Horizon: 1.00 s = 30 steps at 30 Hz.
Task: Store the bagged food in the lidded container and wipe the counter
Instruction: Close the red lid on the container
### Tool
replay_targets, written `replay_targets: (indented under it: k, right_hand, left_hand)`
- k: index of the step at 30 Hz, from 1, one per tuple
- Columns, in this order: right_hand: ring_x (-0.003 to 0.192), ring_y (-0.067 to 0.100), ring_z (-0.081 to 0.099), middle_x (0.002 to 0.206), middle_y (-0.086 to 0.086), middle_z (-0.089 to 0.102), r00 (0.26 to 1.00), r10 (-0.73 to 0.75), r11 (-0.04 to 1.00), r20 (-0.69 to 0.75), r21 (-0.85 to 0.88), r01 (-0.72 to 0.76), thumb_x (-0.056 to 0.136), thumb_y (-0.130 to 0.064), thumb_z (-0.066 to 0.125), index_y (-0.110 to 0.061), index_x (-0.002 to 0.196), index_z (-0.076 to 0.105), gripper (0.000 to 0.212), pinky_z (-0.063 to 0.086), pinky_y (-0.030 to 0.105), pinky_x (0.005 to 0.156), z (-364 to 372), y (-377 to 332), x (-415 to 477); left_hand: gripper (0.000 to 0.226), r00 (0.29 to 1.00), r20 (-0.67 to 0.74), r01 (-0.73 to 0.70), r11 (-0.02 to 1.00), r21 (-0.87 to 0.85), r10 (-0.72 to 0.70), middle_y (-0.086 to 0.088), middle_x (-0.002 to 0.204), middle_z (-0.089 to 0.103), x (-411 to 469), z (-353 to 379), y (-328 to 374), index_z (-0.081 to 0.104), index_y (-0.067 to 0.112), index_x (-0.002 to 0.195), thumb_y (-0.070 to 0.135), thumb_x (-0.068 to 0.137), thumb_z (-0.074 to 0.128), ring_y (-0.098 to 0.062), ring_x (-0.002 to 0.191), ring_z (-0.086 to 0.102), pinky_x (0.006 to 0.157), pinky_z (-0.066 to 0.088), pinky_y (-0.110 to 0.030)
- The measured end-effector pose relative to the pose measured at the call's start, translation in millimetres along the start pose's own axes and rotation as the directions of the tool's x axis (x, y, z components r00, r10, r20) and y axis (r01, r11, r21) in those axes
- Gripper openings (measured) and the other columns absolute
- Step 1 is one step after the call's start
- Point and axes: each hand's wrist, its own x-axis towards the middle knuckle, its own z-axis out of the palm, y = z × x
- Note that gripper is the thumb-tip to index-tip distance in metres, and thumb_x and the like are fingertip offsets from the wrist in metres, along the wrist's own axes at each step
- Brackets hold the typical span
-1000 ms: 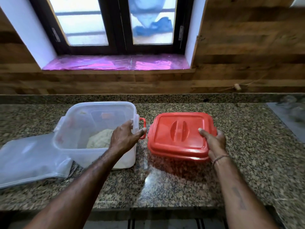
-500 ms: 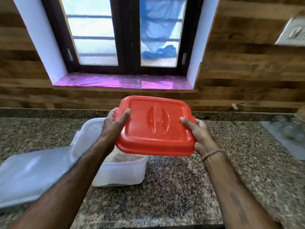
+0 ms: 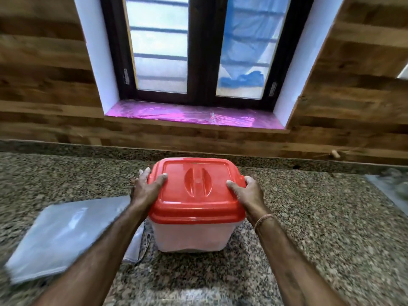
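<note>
The red lid (image 3: 196, 195) sits on top of the translucent white container (image 3: 192, 236) in the middle of the granite counter (image 3: 320, 228). My left hand (image 3: 144, 188) grips the lid's left edge, thumb on top and fingers curled round the rim. On the opposite edge my right hand (image 3: 248, 193) holds the lid the same way. The food inside the container is hidden by the lid.
A flat clear plastic bag (image 3: 64, 235) lies on the counter left of the container. A wood-panelled wall and a window with a pink-lined sill (image 3: 194, 114) stand behind. A grey tray (image 3: 395, 188) with blurred items is at the right edge.
Both hands lifted the red lid from the counter, carried it left and set it down on the white container. The camera has tilted up.
</note>
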Motion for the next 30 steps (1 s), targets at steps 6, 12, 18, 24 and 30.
replay_targets:
  k: [6, 12, 18, 24, 30]
  right_hand:
    - [0.092, 0.02, 0.07, 0.113, 0.004, 0.072, 0.998, -0.064, 0.987, -0.012, -0.148, 0.062, 0.092, -0.054, 0.066, -0.017, 0.126, 0.059, 0.051, 0.063, 0.041, 0.08, 9.8, 8.5, -11.7]
    - [0.119, 0.028, 0.05, 0.13, 0.005, 0.048, 0.987, 0.033, 0.952, -0.158, -0.297, -0.079, 0.07, -0.076, 0.071, -0.029, 0.126, 0.048, 0.076, 0.046, 0.049, 0.098, 13.8, 12.5, -11.4]
    - [0.073, 0.034, 0.077, 0.089, 0.012, 0.077, 0.955, 0.288, 0.947, -0.075, 0.173, -0.272, 0.047, -0.077, 0.084, -0.011, 0.098, 0.067, 0.085, 0.065, 0.047, 0.069, 14.4, 10.9, -15.0]
    - [0.083, 0.028, 0.069, 0.094, 0.006, 0.064, 0.97, 0.096, 0.978, -0.225, -0.162, -0.135, 0.066, -0.076, 0.075, -0.015, 0.1, 0.046, 0.076, 0.063, 0.048, 0.074, 15.3, 5.8, -15.6]
    - [0.085, 0.026, 0.066, 0.097, 0.007, 0.068, 0.986, -0.042, 0.891, -0.16, -0.453, -0.035, 0.096, -0.066, 0.048, -0.016, 0.116, 0.058, 0.054, 0.056, 0.037, 0.075, 17.0, 4.8, -10.0]
  left_hand:
    - [0.085, 0.995, 0.094, 0.049, 0.996, -0.08, -0.042, -0.015, 0.156, 0.046, 10.3, 1.1, -12.7, 0.028, 0.02, 0.162, 0.045, 0.093, 0.07, -0.032, 0.125, 0.059, 0.086, 0.051, -0.037]
    - [0.09, 0.952, 0.111, 0.304, 0.926, -0.224, -0.285, -0.013, 0.117, 0.065, 7.8, 2.7, -9.1, 0.042, 0.003, 0.145, 0.051, 0.08, 0.082, -0.03, 0.091, 0.071, 0.069, 0.062, -0.039]
    - [0.086, 0.971, -0.032, 0.233, 0.969, -0.08, -0.236, -0.014, 0.1, 0.071, -4.4, -3.1, -15.8, 0.062, 0.003, 0.129, 0.065, 0.072, 0.081, -0.03, 0.09, 0.072, 0.076, 0.06, -0.039]
    - [0.083, 0.988, -0.149, 0.053, 0.993, 0.109, -0.037, -0.013, 0.112, 0.063, -14.0, -2.3, -7.4, 0.055, 0.004, 0.135, 0.063, 0.08, 0.076, -0.026, 0.091, 0.06, 0.066, 0.049, -0.03]
    - [0.058, 0.993, -0.117, -0.009, 0.98, 0.199, 0.033, -0.008, 0.099, 0.062, -13.0, -2.1, -7.8, 0.056, 0.003, 0.124, 0.052, 0.095, 0.064, -0.01, 0.064, 0.05, 0.048, 0.033, -0.023]
